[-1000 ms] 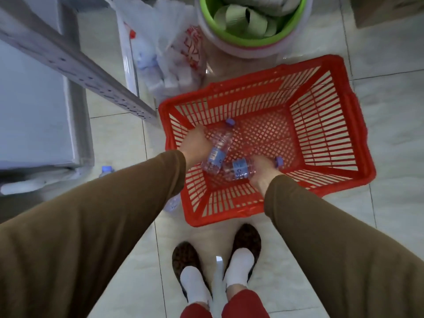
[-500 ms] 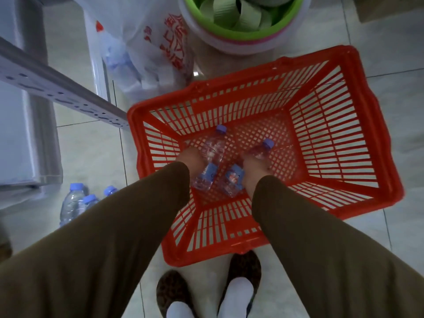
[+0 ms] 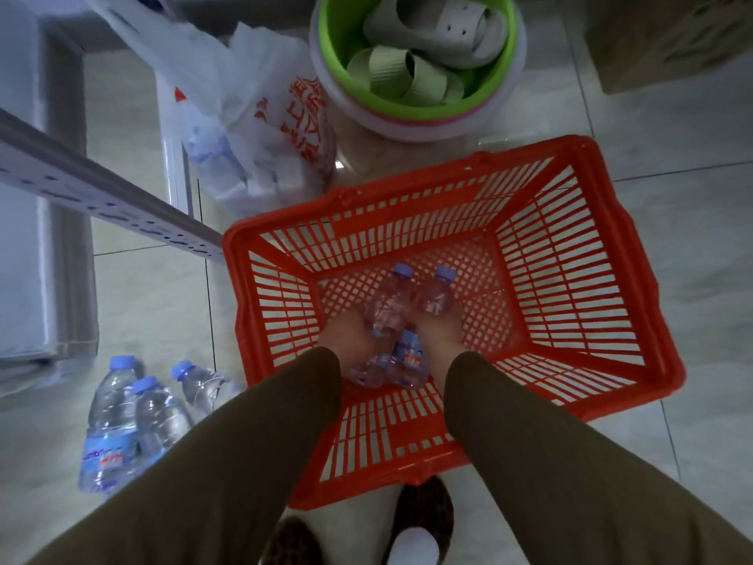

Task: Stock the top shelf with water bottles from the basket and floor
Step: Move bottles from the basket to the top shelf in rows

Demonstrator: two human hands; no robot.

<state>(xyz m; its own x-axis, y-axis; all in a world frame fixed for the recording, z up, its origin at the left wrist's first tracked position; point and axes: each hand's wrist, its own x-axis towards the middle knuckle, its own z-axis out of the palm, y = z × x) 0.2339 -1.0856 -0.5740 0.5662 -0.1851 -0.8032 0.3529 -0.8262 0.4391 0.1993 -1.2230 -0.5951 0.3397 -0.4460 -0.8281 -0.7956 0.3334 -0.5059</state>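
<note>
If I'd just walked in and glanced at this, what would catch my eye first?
Most likely the bright red plastic slatted basket on the pale tiled floor, with the left hand and right hand reaching in, each gripping a clear, blue-capped water bottle. Next, the lime-green round bucket behind the basket. To the left, more clear bottles stand on the floor beside a grey metal shelf rail.

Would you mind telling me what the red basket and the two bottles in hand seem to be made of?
Red basket: likely moulded plastic, slightly glossy, with slotted walls and a lattice floor. Left-hand bottle and right-hand bottle: clear thin plastic, probably; the basket shows through them, and both have purple-blue caps.
</note>
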